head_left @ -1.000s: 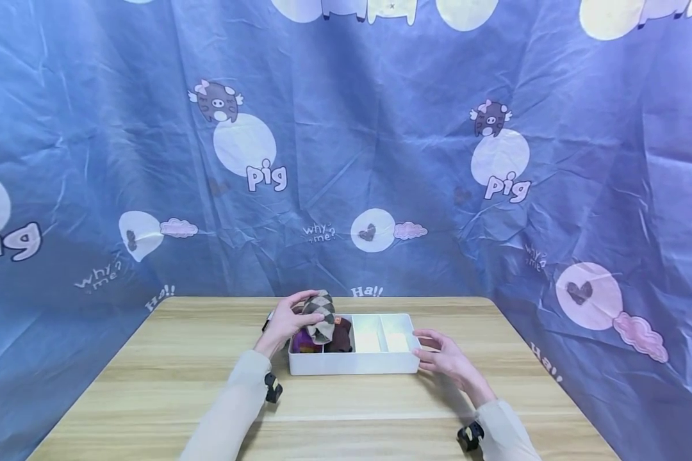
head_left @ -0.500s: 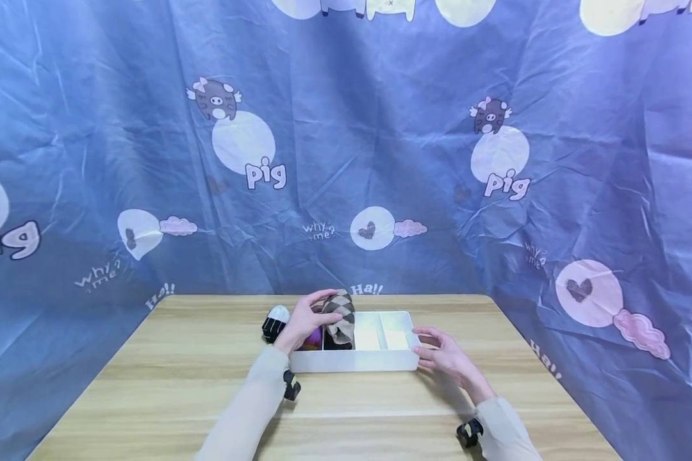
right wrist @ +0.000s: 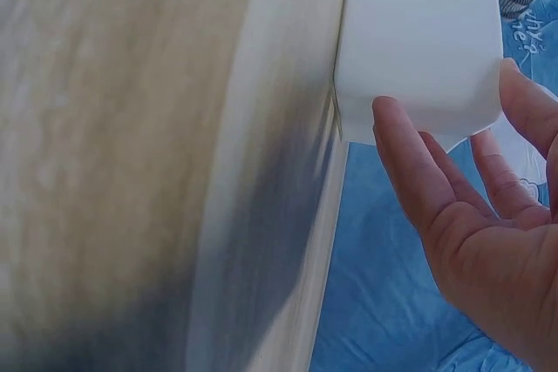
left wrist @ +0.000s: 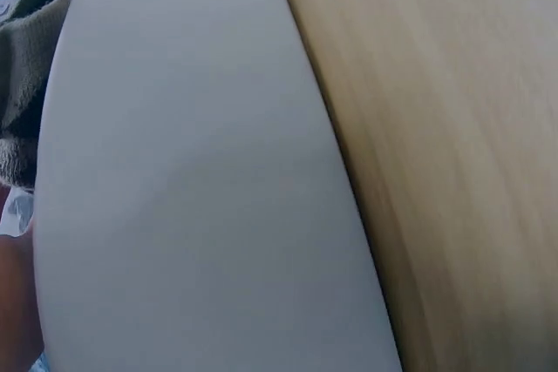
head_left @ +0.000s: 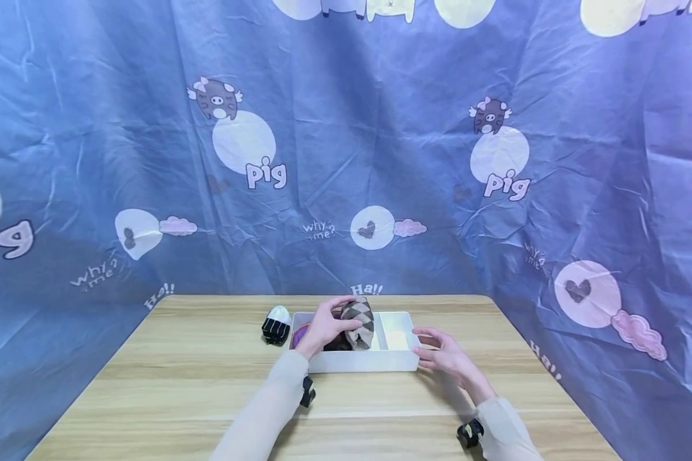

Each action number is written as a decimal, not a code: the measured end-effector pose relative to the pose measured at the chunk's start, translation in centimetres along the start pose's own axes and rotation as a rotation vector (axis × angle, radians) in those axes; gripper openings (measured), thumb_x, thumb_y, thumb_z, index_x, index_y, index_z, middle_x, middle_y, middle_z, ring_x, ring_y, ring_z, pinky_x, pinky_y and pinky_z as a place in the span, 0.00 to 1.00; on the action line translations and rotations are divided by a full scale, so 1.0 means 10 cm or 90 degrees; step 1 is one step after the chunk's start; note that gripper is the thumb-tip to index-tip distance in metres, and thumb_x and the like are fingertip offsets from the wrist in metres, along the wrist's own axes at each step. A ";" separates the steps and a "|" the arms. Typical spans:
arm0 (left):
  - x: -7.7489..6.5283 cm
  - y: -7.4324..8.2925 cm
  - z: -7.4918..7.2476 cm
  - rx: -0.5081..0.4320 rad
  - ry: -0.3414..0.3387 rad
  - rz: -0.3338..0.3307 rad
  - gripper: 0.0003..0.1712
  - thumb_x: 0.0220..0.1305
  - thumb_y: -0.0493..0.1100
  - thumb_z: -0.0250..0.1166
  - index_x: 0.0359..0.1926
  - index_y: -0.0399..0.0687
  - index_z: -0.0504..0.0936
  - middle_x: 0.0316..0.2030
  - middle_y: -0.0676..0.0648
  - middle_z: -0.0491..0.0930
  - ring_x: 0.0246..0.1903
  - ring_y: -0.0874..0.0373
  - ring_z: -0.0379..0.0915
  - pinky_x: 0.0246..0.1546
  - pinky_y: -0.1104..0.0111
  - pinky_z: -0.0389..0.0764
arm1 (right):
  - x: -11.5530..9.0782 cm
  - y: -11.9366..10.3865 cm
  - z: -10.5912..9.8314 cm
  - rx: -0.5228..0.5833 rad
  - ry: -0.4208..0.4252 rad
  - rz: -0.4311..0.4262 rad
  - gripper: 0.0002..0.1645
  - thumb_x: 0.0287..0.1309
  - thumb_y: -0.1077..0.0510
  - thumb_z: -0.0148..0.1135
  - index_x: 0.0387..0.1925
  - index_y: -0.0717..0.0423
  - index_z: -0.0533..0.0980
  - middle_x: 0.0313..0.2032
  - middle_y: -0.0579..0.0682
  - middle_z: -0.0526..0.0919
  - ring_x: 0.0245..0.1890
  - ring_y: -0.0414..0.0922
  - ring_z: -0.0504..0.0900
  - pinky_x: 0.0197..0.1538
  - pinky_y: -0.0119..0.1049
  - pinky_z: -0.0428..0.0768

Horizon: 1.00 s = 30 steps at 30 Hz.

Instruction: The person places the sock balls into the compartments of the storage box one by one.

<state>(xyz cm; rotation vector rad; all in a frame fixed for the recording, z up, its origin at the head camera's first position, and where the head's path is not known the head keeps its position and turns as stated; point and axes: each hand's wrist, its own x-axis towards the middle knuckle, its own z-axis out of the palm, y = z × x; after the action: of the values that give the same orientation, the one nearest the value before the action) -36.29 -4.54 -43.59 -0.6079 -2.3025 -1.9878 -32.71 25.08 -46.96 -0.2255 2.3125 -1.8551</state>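
Observation:
My left hand [head_left: 325, 326] grips a rolled argyle sock [head_left: 359, 314] in grey, brown and beige, over the third compartment from the left of a white divided box [head_left: 363, 362]. In the left wrist view a knit sock cuff [left wrist: 33, 58] shows past the box wall [left wrist: 192, 172]. A purple sock [head_left: 299, 334] sits in the leftmost compartment, and a dark brown one [head_left: 339, 344] lies beside it, partly behind my left hand. At the box's right end rest the fingertips of my right hand [head_left: 446, 357], its fingers spread and fairly straight in the right wrist view.
Left of the box stands a black-and-white rolled sock [head_left: 276, 326] on the wooden table [head_left: 380, 406]. The rightmost compartment [head_left: 396, 333] shows a bare white floor. Behind the table's far edge hangs a blue printed curtain [head_left: 323, 128].
My left hand has carried the argyle sock rightward, from over the leftmost compartments to the third. The black-and-white sock has come into view behind it. My right hand stays at the box end.

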 end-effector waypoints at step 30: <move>0.11 -0.26 0.27 0.080 0.014 0.004 0.26 0.53 0.40 0.75 0.54 0.43 0.83 0.54 0.43 0.82 0.54 0.48 0.76 0.57 0.57 0.76 | -0.01 0.01 0.02 0.004 0.001 0.006 0.36 0.61 0.64 0.64 0.68 0.68 0.61 0.66 0.76 0.61 0.48 0.49 0.82 0.53 0.45 0.83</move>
<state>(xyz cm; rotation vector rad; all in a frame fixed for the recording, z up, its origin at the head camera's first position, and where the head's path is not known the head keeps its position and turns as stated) -37.50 -1.93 -46.26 -0.5801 -2.3864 -1.8205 -32.62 24.96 -47.07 -0.2112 2.3046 -1.8585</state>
